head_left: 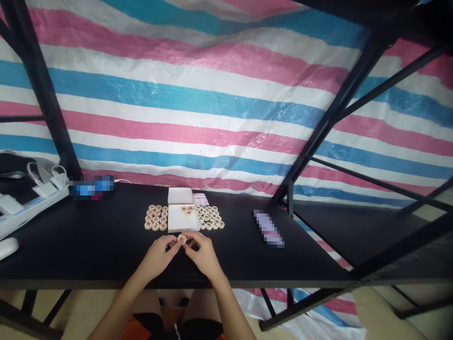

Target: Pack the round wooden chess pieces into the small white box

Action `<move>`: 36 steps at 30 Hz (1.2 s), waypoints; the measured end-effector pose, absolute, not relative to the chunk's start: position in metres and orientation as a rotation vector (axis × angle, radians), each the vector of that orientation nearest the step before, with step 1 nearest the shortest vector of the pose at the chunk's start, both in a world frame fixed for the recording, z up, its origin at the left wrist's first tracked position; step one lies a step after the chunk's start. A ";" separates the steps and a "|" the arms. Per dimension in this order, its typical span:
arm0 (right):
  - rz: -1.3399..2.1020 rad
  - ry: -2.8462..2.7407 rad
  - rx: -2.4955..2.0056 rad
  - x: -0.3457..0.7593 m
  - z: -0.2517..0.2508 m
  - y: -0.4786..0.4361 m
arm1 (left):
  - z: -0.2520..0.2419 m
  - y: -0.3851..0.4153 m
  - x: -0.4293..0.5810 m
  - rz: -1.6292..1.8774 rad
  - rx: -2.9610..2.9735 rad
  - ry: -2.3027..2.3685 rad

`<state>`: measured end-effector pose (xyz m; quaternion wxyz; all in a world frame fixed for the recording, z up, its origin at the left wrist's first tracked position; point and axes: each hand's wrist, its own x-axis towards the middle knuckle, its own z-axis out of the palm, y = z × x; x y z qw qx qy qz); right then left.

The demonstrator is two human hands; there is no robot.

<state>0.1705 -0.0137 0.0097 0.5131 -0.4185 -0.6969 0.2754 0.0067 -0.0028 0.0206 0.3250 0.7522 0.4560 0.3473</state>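
Observation:
A round, cream xiangqi piece with a red character [181,239] is pinched between the fingertips of my left hand [160,255] and my right hand [203,252], just in front of an open white box [177,218]. Its character faces up towards me. A few red-marked pieces [187,209] lie at the back right inside the box. On the box's left, red-marked xiangqi pieces [155,219] sit in tidy rows. To its right stand rows of dark-marked pieces [211,218], some partly hidden by the box's edge.
A pink-and-white card [201,199] lies behind the dark-marked pieces. Further right is a blurred phone-like object [269,229]. On the left are a power strip with plugs [35,208] and a white mouse [7,248]. Black metal posts [318,137] frame the black table [106,245].

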 end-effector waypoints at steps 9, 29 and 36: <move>0.681 -1.712 -1.022 0.170 0.012 -0.016 | 0.020 -0.001 0.004 0.955 1.850 1.134; 0.785 -1.712 -1.128 0.169 0.014 -0.016 | 0.018 0.001 0.003 1.007 1.758 1.112; 0.771 -1.693 -1.122 0.170 0.016 -0.016 | 0.019 -0.001 0.003 0.996 1.791 1.223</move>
